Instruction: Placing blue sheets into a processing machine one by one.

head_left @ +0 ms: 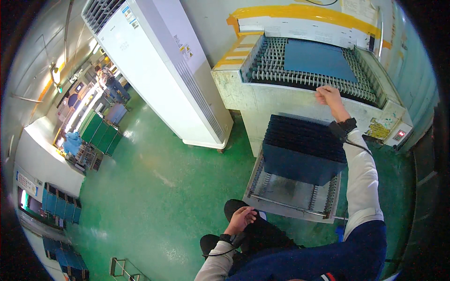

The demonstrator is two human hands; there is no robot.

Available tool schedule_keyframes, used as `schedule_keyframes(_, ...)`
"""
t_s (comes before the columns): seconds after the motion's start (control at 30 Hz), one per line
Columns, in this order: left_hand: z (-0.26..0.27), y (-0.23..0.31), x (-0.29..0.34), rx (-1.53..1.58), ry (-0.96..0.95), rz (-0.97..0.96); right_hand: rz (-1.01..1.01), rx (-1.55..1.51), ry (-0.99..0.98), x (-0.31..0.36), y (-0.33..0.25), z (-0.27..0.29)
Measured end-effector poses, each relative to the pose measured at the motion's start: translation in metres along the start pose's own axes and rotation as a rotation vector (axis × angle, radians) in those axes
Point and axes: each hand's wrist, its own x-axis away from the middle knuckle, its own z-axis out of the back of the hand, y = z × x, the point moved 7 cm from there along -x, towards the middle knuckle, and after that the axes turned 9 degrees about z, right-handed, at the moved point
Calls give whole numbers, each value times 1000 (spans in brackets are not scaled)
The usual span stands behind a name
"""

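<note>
My right hand (331,99) reaches forward over the near edge of a roller conveyor machine (276,96), its fingers curled together with nothing visible in them. On the rollers beyond it lies a flat blue panel (318,60). Below that arm, several dark blue panels (300,161) stand upright in a packed row on a slotted metal rack (281,191). My left hand (241,220) hovers by my knee, loosely closed, apart from the rack; I see nothing in it. Both wrists wear a black band with a cord.
A tall white air conditioner (164,70) stands left of the machine. Green floor (154,187) spreads to the left. Racks of blue panels (61,203) line the far left side, with a metal frame (123,268) at the bottom. Another person (111,83) is in the far background.
</note>
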Motion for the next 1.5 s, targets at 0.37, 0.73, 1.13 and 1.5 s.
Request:
schedule_keyframes(0.37,-5,1,-8,-26,66,53,239,1290,114,-74,-38,31)
schedule_keyframes(0.73,-16,2,-13,5,168,119,113,1475,-3,-85,-25,36)
schedule_keyframes(1.13,-22,4,-9,-41,168,103,227,1454,36,-64,-24,46)
schedule_keyframes(1.5,-20,3,-6,-8,141,38,785,1039,42,53,-46,-23)
